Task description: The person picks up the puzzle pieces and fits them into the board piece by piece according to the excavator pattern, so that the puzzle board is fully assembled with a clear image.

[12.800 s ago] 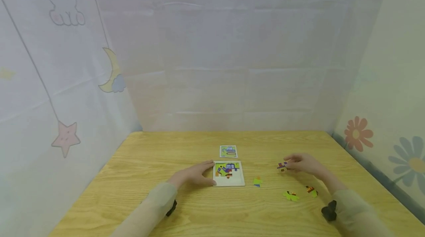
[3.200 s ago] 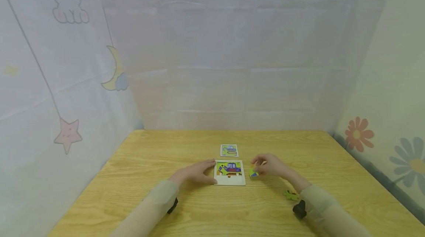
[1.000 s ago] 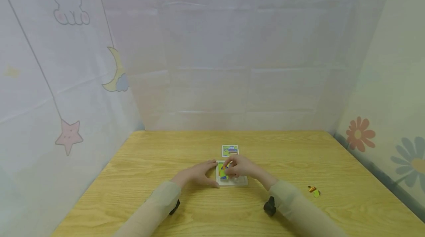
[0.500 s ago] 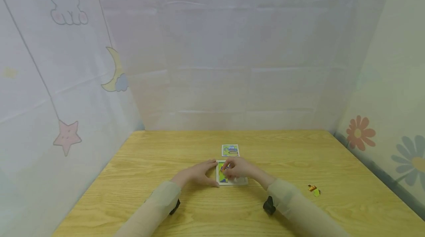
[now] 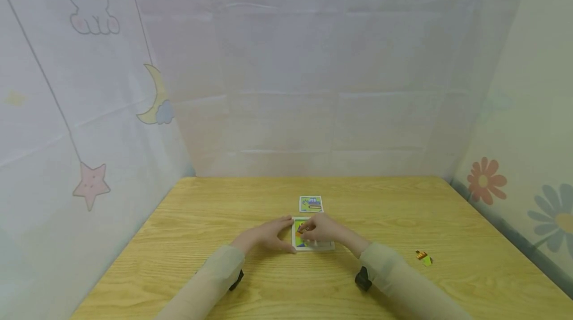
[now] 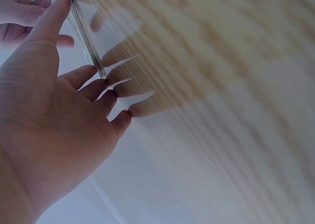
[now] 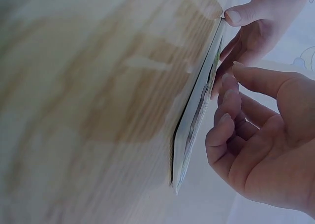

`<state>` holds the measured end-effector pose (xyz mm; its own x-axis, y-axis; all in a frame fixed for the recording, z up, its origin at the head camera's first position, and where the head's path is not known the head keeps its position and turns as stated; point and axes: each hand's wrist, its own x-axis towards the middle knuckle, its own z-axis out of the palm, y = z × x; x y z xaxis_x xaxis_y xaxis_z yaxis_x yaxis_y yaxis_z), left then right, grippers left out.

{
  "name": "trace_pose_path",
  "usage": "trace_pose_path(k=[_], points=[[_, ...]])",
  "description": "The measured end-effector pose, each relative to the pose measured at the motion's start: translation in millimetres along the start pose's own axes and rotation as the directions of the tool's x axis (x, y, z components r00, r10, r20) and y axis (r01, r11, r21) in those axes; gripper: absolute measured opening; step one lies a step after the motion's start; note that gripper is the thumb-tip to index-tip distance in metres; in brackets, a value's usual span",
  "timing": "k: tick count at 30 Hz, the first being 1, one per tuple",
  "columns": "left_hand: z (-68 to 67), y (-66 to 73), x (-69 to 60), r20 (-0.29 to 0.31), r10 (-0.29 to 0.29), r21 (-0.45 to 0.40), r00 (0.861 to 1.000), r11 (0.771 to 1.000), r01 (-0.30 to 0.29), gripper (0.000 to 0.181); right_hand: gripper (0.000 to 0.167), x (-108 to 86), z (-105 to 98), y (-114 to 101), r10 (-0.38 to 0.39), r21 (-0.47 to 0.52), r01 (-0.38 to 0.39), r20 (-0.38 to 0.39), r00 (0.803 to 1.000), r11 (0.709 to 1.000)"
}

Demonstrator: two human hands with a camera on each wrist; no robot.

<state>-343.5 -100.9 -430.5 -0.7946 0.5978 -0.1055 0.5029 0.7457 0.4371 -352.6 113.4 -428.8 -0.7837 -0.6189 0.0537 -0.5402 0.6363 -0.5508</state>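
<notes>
At the middle of the table lies a white puzzle tray point(image 5: 330, 246) with a colourful picture, partly covered by my right hand. My left hand point(image 5: 268, 236) holds its left side, thumb at the near corner and fingertips at the far corner. In the left wrist view the tray's edge runs between that thumb and the index finger. My right hand point(image 5: 323, 229) bends over the tray, fingertips at a green, orange and blue puzzle piece point(image 5: 301, 245) in the lower left part. Its thumb and index tips are close together in the right wrist view; the piece itself is hidden there.
A small picture card point(image 5: 311, 204) lies just beyond the tray. To the right, a loose green and brown-striped puzzle piece point(image 5: 423, 258) rests on the wooden table point(image 5: 233, 195). My right forearm covers part of the table's front. Printed cloth walls stand behind and at both sides.
Since the older frames, my right hand has brought the green, orange and blue piece from the right into the tray. Lately it has lowered slightly. My left hand stays at the tray.
</notes>
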Motion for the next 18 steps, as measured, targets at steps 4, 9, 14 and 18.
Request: trace_pose_path(k=[4, 9, 14, 18], points=[[-0.1, 0.9, -0.1, -0.002, -0.001, -0.006, 1.000, 1.000, 0.001, 0.085, 0.021, -0.9, -0.4, 0.2, 0.016, 0.014, -0.016, -0.003, 1.000, 1.000], [-0.5, 1.6, 0.8, -0.005, 0.001, -0.002, 1.000, 1.000, -0.001, 0.085, 0.019, -0.7, -1.4, -0.4, 0.030, 0.014, -0.030, 0.008, 1.000, 0.999], [-0.5, 1.4, 1.1, -0.006, -0.004, 0.005, 1.000, 1.000, 0.004, 0.085, 0.018, -0.8, -1.9, -0.9, 0.053, 0.025, -0.054, 0.025, 0.998, 0.998], [0.5, 0.6, 0.9, -0.004, -0.010, 0.001, 1.000, 1.000, 0.010, 0.085, 0.017, -2.0, -1.1, 0.8, 0.035, 0.030, -0.036, 0.035, 0.999, 0.999]])
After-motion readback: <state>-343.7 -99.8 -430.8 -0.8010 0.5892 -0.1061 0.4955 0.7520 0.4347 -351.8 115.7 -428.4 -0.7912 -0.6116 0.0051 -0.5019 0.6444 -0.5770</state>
